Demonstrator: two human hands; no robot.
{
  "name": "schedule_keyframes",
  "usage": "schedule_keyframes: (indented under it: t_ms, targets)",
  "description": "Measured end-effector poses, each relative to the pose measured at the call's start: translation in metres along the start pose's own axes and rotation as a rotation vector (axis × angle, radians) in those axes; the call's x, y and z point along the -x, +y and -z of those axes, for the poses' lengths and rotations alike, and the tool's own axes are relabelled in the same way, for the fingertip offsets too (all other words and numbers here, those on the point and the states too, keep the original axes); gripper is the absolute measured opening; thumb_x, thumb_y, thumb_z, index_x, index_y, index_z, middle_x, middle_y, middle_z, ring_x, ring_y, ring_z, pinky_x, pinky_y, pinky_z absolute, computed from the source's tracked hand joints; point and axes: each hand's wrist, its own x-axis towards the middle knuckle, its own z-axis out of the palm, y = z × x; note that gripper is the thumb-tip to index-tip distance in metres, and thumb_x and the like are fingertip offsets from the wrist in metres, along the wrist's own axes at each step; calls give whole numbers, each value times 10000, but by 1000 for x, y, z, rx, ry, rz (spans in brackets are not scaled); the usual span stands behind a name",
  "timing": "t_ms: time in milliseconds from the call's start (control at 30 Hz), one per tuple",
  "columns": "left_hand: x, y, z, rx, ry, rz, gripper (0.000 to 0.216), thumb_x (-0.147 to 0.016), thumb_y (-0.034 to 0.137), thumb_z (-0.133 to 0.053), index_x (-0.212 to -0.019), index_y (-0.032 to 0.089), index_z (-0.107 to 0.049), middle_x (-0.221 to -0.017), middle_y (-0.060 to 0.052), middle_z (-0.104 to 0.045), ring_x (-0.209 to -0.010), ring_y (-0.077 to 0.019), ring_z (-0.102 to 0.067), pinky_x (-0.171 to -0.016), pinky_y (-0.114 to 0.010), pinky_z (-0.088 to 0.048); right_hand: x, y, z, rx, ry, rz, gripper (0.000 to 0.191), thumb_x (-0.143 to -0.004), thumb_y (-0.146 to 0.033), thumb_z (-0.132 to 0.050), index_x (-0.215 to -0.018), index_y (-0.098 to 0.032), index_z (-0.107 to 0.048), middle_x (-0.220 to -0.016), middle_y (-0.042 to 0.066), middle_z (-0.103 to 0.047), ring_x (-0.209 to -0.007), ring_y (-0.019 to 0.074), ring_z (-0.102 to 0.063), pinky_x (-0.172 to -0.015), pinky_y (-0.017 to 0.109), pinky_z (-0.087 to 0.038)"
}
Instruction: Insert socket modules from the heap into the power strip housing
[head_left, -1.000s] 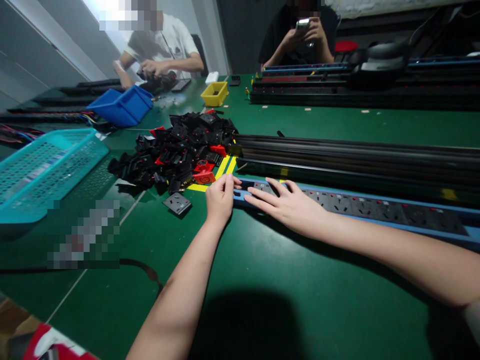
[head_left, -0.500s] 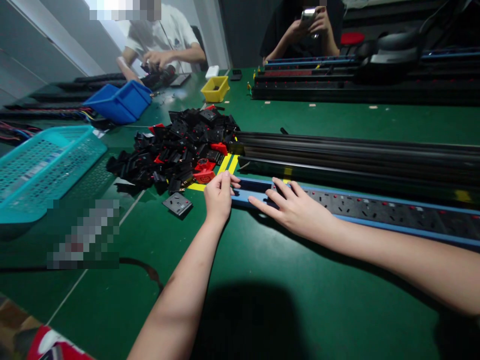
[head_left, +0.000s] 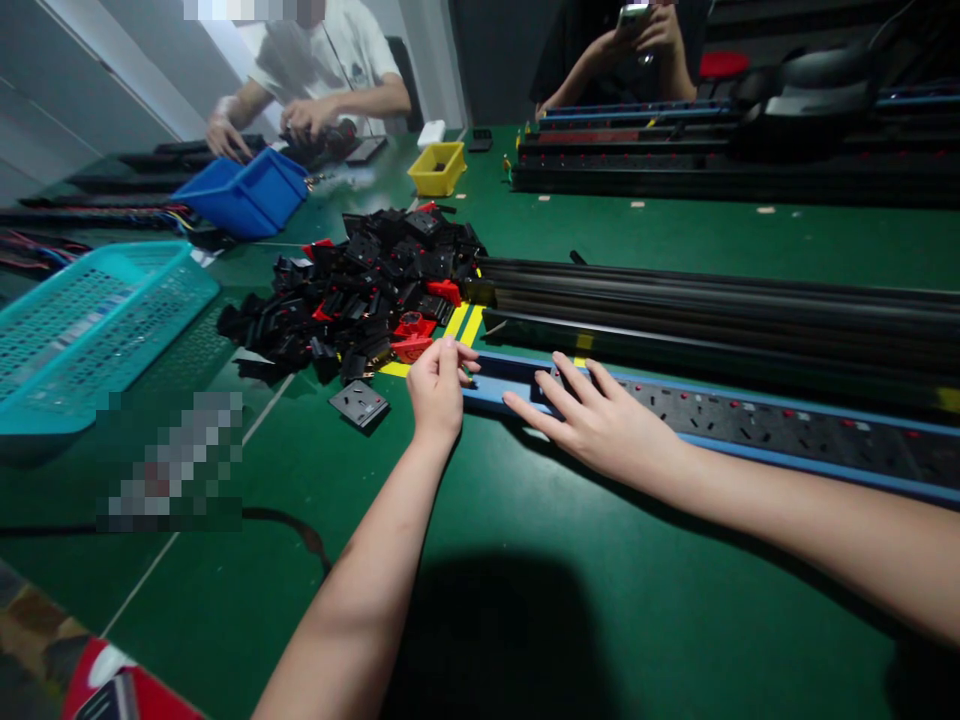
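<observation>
A long blue rail (head_left: 501, 391) lies across the table with a row of black socket modules (head_left: 742, 421) set in its channel. Its left stretch, between my two hands, is a bare channel. My left hand (head_left: 439, 388) is closed at the rail's left end, thumb and fingers pinched around the edge; a tiny yellowish bit shows at its fingertips. My right hand (head_left: 600, 415) lies flat with fingers spread over the first modules and the rail's near edge. A loose grey-black socket module (head_left: 360, 404) rests on the table left of my left hand.
Behind my left hand is a heap of black and red modules (head_left: 367, 290). Long black rails (head_left: 675, 300) lie beyond the blue one. A teal basket (head_left: 150, 330), a blue bin (head_left: 247, 195) and a yellow bin (head_left: 436, 170) stand farther off. Two people sit opposite.
The view has shifted slightly. My hands stay at nearly the same places on the rail. Across the table, one person's hand has moved to beside the blue bin.
</observation>
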Motion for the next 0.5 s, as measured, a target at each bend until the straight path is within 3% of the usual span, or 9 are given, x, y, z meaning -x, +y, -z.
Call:
schedule_keyframes:
  t_ms: [267, 500]
  targets:
    - [-2, -6, 2, -221, 217, -146, 443, -1012, 430, -403, -757, 204, -685, -719, -32, -699, -837, -186, -650, -853, -319, -481, -1, -1, 1, 17, -7, 7, 631, -995, -253, -530, -1588, -234, -315, -1371, 202, -601, -1315, 447, -528, -957, 552, -501]
    - [-2, -7, 1, -133, 342, -147, 245, -1004, 360, -440, -1126, 199, -578, -1088, -68, -686, -990, -156, -647, -885, -286, -483, 0, -1, 1, 20, 7, 2, 640, -990, -249, -536, -1588, -234, -312, -1369, 195, -604, -1323, 424, -524, -971, 548, -497]
